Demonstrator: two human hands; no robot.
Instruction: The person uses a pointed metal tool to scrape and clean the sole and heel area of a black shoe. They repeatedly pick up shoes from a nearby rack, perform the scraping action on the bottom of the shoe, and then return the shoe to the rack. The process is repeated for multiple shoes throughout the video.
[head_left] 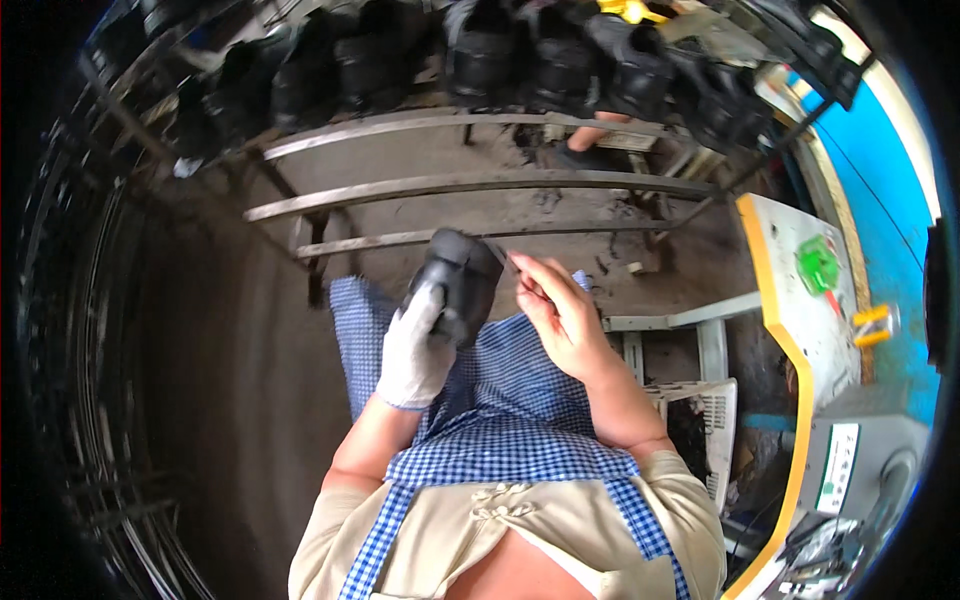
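Head view: I'm watching left hand [415, 350] gripping shoe [464, 285], right hand [565, 322] pinching something thin [503, 258], basket [719, 420] holding scraps [685, 420] by table edge [766, 285].

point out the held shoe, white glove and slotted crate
Held shoe [468, 286], head view, middle of its visible side
White glove [412, 366], head view, below its thumb
Slotted crate [720, 412], head view, its right wall

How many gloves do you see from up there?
1 glove: white, on the left hand, which holds a black shoe. The right hand is bare. More could be hidden among the clutter.
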